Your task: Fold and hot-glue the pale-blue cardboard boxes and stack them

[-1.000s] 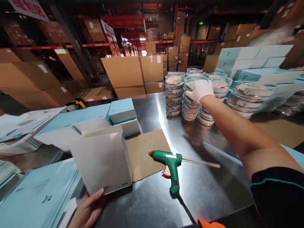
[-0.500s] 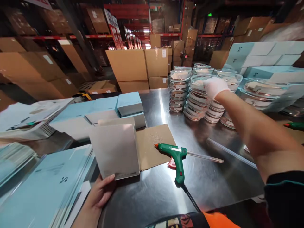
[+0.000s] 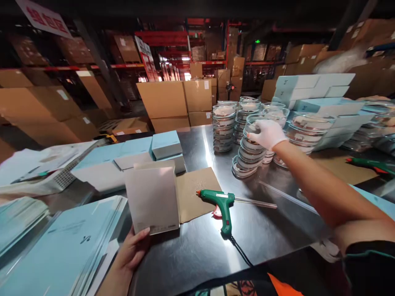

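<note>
My left hand point(image 3: 135, 248) grips the lower edge of a white cardboard box point(image 3: 152, 199), thumb on its front face. The box stands upright on the metal table. My right hand point(image 3: 268, 133), in a white glove with bare fingertips, is closed on the upper rim of a leaning stack of round glass dishes point(image 3: 249, 158) with pale labels. Its fingers are partly hidden by the dishes. Between my hands, a green hot glue gun point(image 3: 219, 199) with a clear glue stick in its back lies with its orange nozzle over a brown cardboard piece point(image 3: 197, 187).
More glass dish stacks point(image 3: 224, 127) stand behind and beside my right hand. Light blue boxes point(image 3: 166, 144) sit behind the white box, and flat blue sheets point(image 3: 61, 242) are piled at left. A second glue gun point(image 3: 367, 164) lies far right. A clear stick point(image 3: 286, 197) crosses the table.
My right hand has drawn the leaning stack of glass dishes nearer, away from the other stacks. My left hand still holds the white box. The view has tilted up and turned right.
</note>
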Available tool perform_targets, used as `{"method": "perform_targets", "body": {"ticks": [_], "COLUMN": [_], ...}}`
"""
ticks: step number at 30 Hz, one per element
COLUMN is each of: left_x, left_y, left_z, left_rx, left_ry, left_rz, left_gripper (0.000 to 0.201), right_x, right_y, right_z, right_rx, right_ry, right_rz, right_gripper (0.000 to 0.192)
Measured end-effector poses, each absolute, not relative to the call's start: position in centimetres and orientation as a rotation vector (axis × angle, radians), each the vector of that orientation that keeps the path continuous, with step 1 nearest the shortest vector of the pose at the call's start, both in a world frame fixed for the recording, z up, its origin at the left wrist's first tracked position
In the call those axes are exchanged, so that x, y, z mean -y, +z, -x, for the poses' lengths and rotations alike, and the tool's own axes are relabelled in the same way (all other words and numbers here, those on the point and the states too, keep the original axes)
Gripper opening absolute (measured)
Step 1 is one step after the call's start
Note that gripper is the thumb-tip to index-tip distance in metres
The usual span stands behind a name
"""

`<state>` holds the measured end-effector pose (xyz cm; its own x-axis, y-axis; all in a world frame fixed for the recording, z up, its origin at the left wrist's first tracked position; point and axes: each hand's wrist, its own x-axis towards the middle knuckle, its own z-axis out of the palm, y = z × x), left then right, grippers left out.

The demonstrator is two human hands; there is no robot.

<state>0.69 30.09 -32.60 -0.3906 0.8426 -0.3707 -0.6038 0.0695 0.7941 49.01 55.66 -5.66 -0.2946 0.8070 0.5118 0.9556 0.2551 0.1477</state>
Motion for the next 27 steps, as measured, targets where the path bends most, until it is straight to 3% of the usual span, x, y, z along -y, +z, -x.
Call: {"method": "perform_targets", "body": {"ticks": [6, 12, 18, 23, 27], "left_x": [-30.0, -30.1, -30.0, -30.3, -30.0], "left_y": [-33.2, -33.0, -32.5, -33.1, -33.7], "left_z": [-0.4, -0.3, -1.8, -1.9, -1.6], "left_rx": [-1.201, -1.176, -1.102, -1.132, -1.095], "left_ry": [1.562, 1.541, 1.592, 1.551, 1.549], "left_rz": [-0.342, -0.387, -0.671, -0.806, -0.859], "left_gripper": [0.093, 0.098, 0.107, 0.121, 0.117], "right_x": [-56.4, -55.3, -47.0, -38.4, -36.6], "right_y": [-5.6, -2.4, -4.3, -8.1, -9.6], "right_z": [-46.5, -48.7, -42.2, -36.2, -33.9], "right_rx": [1.976, 1.733, 1.630, 1.989, 2.108], "right_ry": [-0.636, -0.608, -0.123, 0.327, 0.357], "right_rz": [1.752, 1.494, 0.765, 0.320, 0.280], "right_gripper": [0.028, 0.031, 0.006, 0.009, 0.014]}}
